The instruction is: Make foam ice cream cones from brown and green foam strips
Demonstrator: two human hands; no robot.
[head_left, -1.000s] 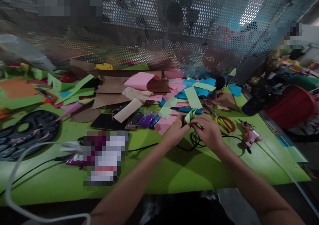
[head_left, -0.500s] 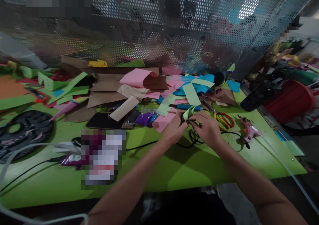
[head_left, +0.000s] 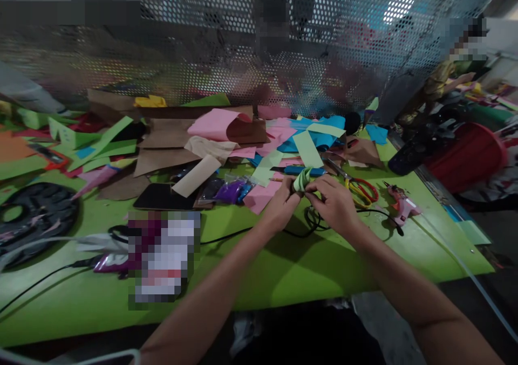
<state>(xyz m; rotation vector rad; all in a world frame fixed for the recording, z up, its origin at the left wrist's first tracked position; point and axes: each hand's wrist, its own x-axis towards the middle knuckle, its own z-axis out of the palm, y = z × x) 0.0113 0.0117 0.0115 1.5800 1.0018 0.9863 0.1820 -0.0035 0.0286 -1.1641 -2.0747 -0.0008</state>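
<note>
fingers (head_left: 321, 185) partly hide apparently coiled paper (head_left: 301, 180)

The left hand (head_left: 284, 206), right hand (head_left: 335, 202) and forearms (head_left: 408, 279) are bare; the shadowed black garment (head_left: 307, 335) may be a shirt.

A small piece of pale green paper (head_left: 302, 180) is sitting coiled in overlapping folds, leaning slightly rightward at its top, its lower part resting between the left hand (head_left: 284, 204) and the right hand (head_left: 334, 200).

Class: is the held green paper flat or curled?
Curled: the green paper shows curved, overlapping bands between left hand and right hand.
</note>
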